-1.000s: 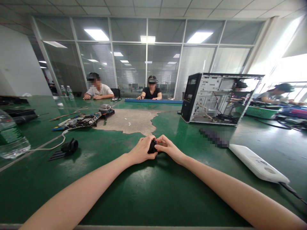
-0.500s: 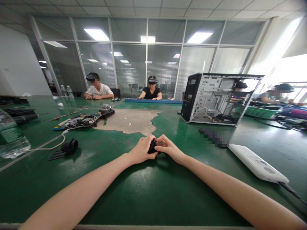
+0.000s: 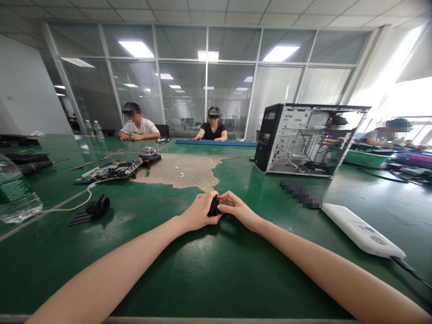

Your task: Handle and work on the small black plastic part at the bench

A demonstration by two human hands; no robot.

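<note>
A small black part [image 3: 213, 207] is held between my two hands, low over the green table [image 3: 202, 279] near the middle of the view. My left hand [image 3: 200, 210] wraps round it from the left, thumb below and fingers above. From the right, my right hand [image 3: 234, 207] pinches at its side with thumb and fingertips. Its shape is mostly hidden by the fingers. Off to the left lies another black piece with a round end and prongs [image 3: 97, 206].
An open computer case [image 3: 293, 139] and a white power strip [image 3: 364, 230] are on the right. At the left are a circuit board [image 3: 111, 171], a cable and a water bottle [image 3: 16, 193]. Several people sit beyond, along with a green basket [image 3: 367, 158].
</note>
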